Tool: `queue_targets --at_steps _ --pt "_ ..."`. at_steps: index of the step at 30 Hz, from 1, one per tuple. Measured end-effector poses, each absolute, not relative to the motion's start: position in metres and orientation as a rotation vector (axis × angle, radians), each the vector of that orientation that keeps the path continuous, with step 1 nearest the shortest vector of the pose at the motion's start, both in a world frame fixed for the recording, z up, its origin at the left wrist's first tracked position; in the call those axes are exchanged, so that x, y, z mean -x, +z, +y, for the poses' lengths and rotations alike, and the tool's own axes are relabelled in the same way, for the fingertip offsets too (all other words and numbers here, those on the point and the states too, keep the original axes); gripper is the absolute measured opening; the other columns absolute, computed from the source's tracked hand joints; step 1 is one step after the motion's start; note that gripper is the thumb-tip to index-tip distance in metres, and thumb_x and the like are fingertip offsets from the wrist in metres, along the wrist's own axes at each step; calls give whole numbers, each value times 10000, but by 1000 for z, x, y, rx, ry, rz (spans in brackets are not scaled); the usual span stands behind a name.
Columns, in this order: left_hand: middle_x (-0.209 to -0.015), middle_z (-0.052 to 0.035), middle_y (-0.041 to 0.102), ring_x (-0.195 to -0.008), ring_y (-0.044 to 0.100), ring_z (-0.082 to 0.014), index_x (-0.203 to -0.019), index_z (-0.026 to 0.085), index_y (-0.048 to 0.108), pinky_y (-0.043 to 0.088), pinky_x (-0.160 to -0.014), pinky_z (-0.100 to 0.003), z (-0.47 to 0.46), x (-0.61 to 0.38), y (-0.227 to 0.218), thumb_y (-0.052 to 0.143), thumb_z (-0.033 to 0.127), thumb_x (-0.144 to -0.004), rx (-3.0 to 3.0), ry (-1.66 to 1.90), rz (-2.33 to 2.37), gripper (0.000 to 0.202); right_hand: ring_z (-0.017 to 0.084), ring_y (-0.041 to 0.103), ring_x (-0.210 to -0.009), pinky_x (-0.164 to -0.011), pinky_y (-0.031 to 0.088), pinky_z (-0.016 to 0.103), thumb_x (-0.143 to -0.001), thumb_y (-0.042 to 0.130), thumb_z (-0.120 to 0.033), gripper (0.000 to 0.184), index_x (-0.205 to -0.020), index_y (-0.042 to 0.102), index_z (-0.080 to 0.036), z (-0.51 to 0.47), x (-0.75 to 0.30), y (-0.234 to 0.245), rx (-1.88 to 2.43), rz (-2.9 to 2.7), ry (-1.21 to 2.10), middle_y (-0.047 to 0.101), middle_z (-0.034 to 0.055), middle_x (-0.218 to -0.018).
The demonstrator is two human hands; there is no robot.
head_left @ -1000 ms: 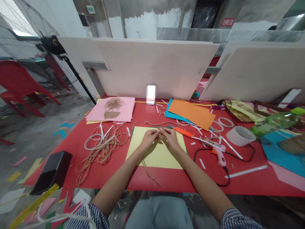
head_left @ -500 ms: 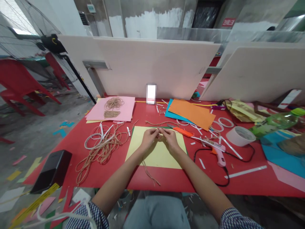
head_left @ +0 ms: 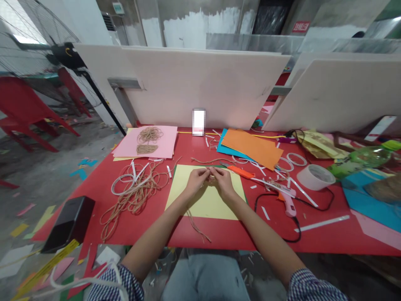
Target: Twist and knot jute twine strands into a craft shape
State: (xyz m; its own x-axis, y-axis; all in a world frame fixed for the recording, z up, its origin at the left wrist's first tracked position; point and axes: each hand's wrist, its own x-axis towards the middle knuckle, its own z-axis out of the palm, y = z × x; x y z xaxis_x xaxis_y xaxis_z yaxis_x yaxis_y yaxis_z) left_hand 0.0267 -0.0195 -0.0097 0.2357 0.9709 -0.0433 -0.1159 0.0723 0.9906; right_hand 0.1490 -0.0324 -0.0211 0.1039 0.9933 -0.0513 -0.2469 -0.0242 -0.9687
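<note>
Over a pale yellow sheet [head_left: 203,205], my left hand [head_left: 198,180] and my right hand [head_left: 222,180] meet, thumbs and fingertips pinched together. Between them is a small tan piece, mostly hidden by the fingers, and I cannot make out what it is. Loose strands of jute twine [head_left: 196,228] come out from beneath my left forearm and trail toward the table's front edge. Whether these strands run up to the fingers is hidden. An orange utility knife [head_left: 241,172] lies just right of my right hand, near the sheet's upper corner.
Left on the red table [head_left: 144,230] lie a tangled twine heap [head_left: 138,196], a black box [head_left: 69,223] and pink sheets [head_left: 125,142] bearing twine bundles. To the right are orange paper [head_left: 253,146], a pink glue gun [head_left: 290,202], a tape roll [head_left: 316,177] and a green bottle [head_left: 360,161].
Both hands keep nearly the same place and stay pinched together, with only slight finger movement. The whole view has shifted up a little.
</note>
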Motion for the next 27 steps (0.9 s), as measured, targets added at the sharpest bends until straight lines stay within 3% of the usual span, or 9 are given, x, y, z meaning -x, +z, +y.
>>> queue_targets --at_steps 5,16,27 --pt "-603 -69 674 -558 601 -143 -613 128 661 499 -604 -266 -19 -28 -10 710 411 -759 -1138 1105 1014 322 206 627 -758 -721 469 322 -662 794 -494 344 -796 793 -177 -32 -149 -21 1102 -912 1254 729 53 -765" --pt "-636 -79 680 -543 620 -144 -721 96 689 533 -573 -279 -17 -27 -12 727 401 -769 -1140 977 942 311 194 606 -703 -681 471 320 -673 764 -499 334 -733 772 -171 -32 -151 -20 1144 -1014 1159 703 51 -706" --pt "-688 -51 683 -572 628 -132 -697 127 672 537 -575 -258 -20 -28 -16 842 391 -625 -991 1140 948 321 203 623 -737 -685 490 314 -690 742 -481 306 -731 760 -177 -32 -151 -17 1179 -1006 1097 727 56 -759"
